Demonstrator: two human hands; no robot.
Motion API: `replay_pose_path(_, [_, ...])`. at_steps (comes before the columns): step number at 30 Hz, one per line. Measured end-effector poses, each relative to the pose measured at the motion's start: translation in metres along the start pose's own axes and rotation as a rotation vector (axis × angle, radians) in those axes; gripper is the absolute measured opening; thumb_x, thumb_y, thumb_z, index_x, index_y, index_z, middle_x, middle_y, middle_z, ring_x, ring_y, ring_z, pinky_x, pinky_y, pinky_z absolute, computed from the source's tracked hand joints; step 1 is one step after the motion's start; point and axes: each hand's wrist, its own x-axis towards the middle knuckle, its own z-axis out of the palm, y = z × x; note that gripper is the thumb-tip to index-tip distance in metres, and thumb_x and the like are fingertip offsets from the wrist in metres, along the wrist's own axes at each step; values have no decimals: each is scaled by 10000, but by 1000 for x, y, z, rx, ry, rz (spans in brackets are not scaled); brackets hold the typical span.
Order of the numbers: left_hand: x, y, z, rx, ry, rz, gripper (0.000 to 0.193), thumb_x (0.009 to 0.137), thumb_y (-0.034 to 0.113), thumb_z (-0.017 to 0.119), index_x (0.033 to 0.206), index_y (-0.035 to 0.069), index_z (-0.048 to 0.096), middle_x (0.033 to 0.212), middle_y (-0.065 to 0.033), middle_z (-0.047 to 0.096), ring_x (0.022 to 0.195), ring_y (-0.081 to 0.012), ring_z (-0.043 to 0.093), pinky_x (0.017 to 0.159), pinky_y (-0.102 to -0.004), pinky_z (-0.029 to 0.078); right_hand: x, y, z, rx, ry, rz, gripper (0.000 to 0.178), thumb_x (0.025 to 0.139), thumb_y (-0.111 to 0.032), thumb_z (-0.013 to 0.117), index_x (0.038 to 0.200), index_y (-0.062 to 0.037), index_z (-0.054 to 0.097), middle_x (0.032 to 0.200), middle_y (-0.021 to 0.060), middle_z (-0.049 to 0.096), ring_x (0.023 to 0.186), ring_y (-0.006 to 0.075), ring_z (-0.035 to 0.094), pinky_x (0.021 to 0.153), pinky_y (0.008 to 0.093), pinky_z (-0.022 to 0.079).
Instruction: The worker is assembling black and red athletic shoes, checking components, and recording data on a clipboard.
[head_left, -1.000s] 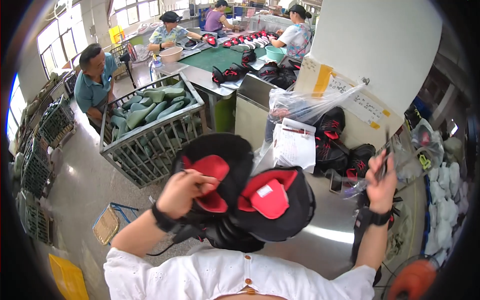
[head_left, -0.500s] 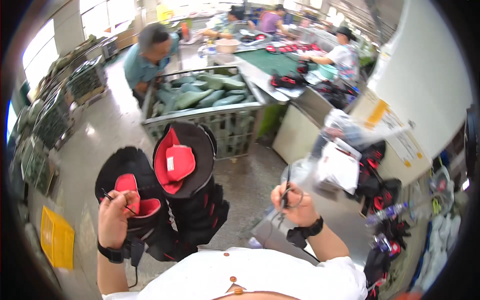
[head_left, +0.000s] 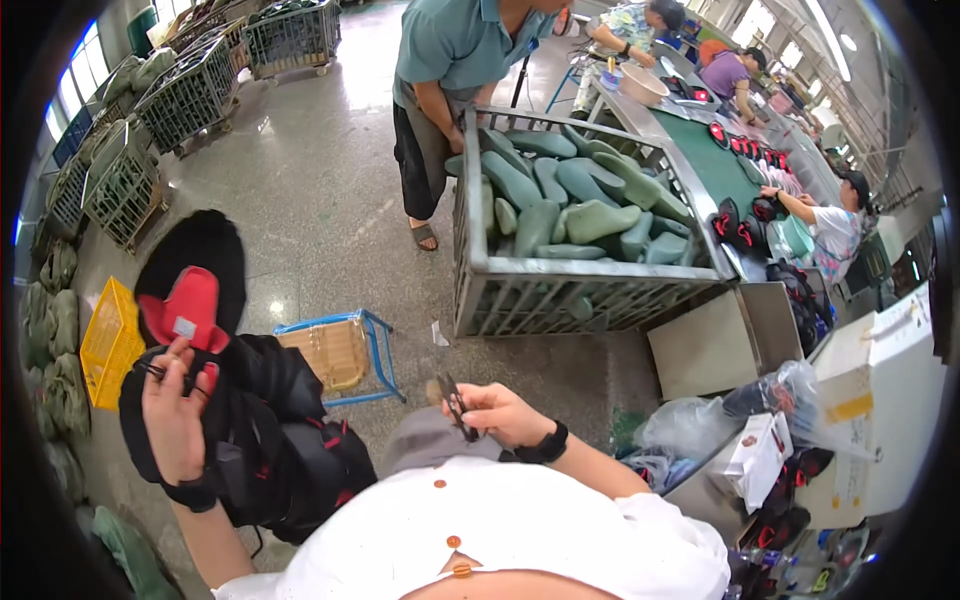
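Observation:
At the lower left is a bundle of black shoe uppers [head_left: 285,445]; one upper with a tall black collar [head_left: 205,245] rises above it, its red tongue [head_left: 188,310] folded out with a small white label. My left hand [head_left: 172,415] is closed beside this tongue, a thin black strip [head_left: 152,370] pinched at the fingertips. Its fingers partly cover the upper beneath. In front of my lap, my right hand [head_left: 505,412] is closed around small dark scissors [head_left: 457,405], their narrow blades angled up and left.
A blue-framed stool with a wooden seat [head_left: 325,352] stands ahead, a yellow basket [head_left: 108,345] at left. A metal cage cart [head_left: 590,267] holds green shoe lasts; a person [head_left: 460,60] stands beside it. Cartons [head_left: 715,345] and plastic bags sit right, near a worktable with co-workers.
My view has turned left, bringing the stool into sight and shifting the cart rightward. My right hand has come inward over my lap with the scissors. My left hand stays at the red-lined uppers.

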Motion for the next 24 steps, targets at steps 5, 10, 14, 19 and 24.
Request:
replay_pose_path(5, [70,16,-25,15,81,16,79,898,108,482,971,86,503,1166,-75,521,1066,-145,486,821,-322,425,98,-27,-26,-268,-150,-63,102,801,-65,584,852,22,595,823,5,575,714,79,506,650,228,412])
replay_pose_path(10, [147,13,15,45,0,-6,81,886,98,498,956,64,520,1208,-92,509,1149,-173,449,861,-327,403,153,-80,-40,-302,-149,1,176,796,-21,532,955,38,580,863,63,624,791,105,562,690,236,442])
replay_pose_path(14, [201,18,21,378,-194,222,408,875,38,507,1264,-17,400,1303,-155,430,1162,-278,450,935,-322,402,220,-82,-66,-291,-97,-145,210,693,43,474,885,55,558,814,64,605,792,125,553,732,253,435])
replay_pose_path(19, [327,3,63,503,-157,381,259,873,77,506,1114,-15,502,1095,-161,563,989,-276,545,865,-344,433,307,-127,-85,-194,54,-326,62,675,-32,385,677,-9,443,525,46,486,467,105,427,427,254,325])
replay_pose_path(24, [470,-31,91,-100,-311,-45,308,894,145,466,1173,15,460,1185,-115,501,1047,-247,486,885,-380,397,431,-172,-93,-25,92,-235,205,786,-123,360,713,0,507,507,50,474,421,115,422,400,250,331])
